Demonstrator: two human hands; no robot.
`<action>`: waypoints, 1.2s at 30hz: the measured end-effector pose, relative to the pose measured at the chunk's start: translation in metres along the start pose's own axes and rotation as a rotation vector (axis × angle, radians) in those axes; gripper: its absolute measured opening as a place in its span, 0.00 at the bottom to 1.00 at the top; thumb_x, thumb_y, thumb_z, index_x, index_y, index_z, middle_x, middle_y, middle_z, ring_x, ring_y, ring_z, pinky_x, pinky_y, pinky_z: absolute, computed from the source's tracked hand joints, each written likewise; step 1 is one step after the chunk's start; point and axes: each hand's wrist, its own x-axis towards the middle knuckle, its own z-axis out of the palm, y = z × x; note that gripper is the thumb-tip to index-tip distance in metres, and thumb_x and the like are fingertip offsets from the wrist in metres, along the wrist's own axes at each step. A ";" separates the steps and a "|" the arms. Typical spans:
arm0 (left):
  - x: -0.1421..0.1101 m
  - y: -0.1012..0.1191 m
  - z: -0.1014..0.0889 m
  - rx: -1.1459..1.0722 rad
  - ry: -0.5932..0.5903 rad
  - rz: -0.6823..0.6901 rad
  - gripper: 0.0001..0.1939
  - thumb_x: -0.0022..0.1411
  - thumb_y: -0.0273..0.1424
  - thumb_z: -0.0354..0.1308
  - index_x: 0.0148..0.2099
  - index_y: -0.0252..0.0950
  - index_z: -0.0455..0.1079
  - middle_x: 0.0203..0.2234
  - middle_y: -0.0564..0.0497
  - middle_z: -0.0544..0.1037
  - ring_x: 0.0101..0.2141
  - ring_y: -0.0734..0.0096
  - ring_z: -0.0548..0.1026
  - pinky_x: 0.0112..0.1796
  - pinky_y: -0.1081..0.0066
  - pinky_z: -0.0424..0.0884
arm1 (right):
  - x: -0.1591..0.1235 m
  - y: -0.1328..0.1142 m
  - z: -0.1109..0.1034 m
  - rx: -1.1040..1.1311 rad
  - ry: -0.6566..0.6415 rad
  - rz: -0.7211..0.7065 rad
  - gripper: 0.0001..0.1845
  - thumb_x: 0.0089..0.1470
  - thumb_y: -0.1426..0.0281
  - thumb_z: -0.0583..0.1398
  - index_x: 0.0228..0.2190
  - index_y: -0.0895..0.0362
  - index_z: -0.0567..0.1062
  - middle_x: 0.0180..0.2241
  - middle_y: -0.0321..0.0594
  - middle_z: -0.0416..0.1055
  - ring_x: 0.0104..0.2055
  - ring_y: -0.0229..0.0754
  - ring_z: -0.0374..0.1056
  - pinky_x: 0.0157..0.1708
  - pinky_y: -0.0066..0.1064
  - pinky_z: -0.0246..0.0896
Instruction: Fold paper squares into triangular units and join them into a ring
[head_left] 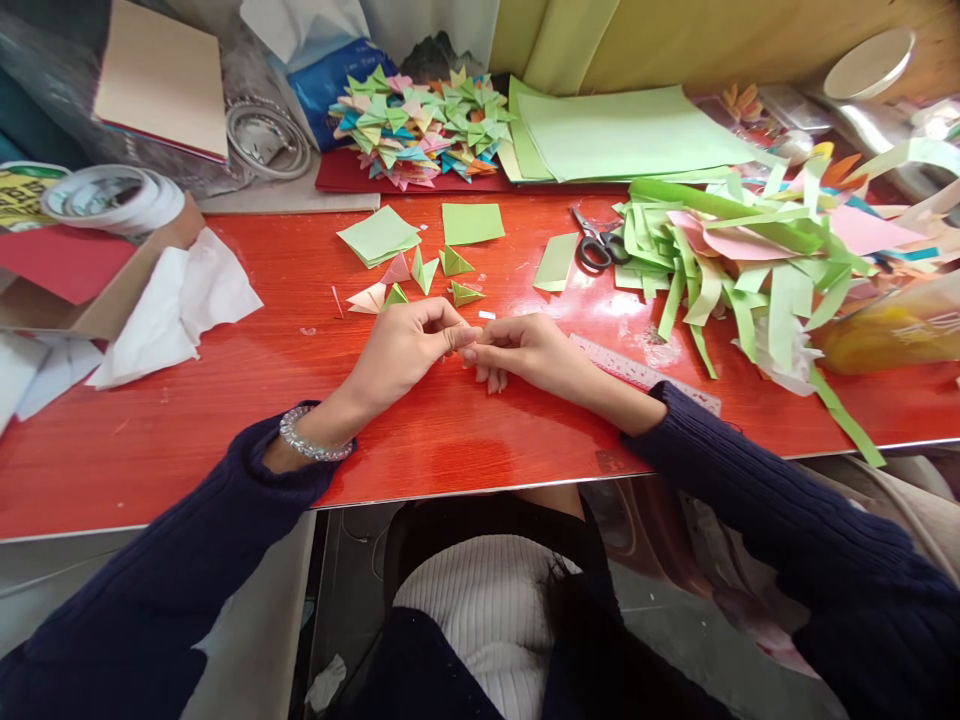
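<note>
- Tape rolls (146, 205): well left of the scissors.
- Left hand (409, 345): left of the scissors, nearer the person; thumb and finger pressed together, what they pinch hidden.
- Folded paper pieces (424, 274): left of the scissors.
- Right hand (531, 350): nearer the person than the scissors; fingertips meet the left's, contents unclear.
- Scissors (589, 237).
- Paper strips (750, 240): just right of the scissors.

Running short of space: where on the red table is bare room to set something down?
Widest bare patch: left side of the red table, between the white tissue, left sleeve and front edge. A smaller one: between left hand, right hand and that edge. Crowded: the right, heaped with paper strips, and beyond the hands, among folded pieces.
</note>
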 end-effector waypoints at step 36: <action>-0.001 0.004 -0.003 -0.070 0.108 -0.081 0.15 0.57 0.40 0.63 0.25 0.36 0.70 0.20 0.53 0.73 0.21 0.78 0.68 0.23 0.74 0.65 | -0.003 -0.006 -0.003 -0.044 0.076 0.004 0.22 0.57 0.53 0.59 0.24 0.60 0.70 0.18 0.35 0.69 0.16 0.29 0.63 0.17 0.23 0.56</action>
